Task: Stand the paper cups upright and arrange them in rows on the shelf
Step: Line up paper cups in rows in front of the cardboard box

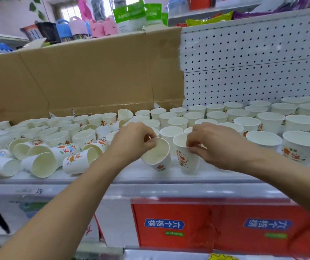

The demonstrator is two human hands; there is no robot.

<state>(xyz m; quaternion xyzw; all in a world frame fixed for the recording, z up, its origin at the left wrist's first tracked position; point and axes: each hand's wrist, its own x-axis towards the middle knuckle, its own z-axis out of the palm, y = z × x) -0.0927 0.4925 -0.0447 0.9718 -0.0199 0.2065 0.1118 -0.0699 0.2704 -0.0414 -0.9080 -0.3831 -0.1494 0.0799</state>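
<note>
At the near edge of the shelf [101, 180], left hand [131, 142] pinches a tilted cup [157, 154] by its rim; right hand [218, 147] pinches an upright cup [187, 158]. Right side stands in rows [253, 119], roughly half done I'd judge; the heap [37, 158] at left lies toppled, waiting.

Small shop, retail aisle. White metal shelf [131, 173] under left hand [131, 141] and right hand [216, 145], pale price rail [150, 191] along its front edge, just below wrists. Perforated white back panel [253, 59] rising behind right hand. Flattened cardboard [94, 72] propped behind left hand. Higher tier beyond hands crowded with stock: green-and-white bags [129, 15], bright snack packets [210, 18], pink tubs [105, 27]. Tier below hands packed with red printed cartons [188, 228]; yellow tag [221, 257] far below right hand. Dozens of identical printed paper cups [263, 140] spread either side of hands.
</note>
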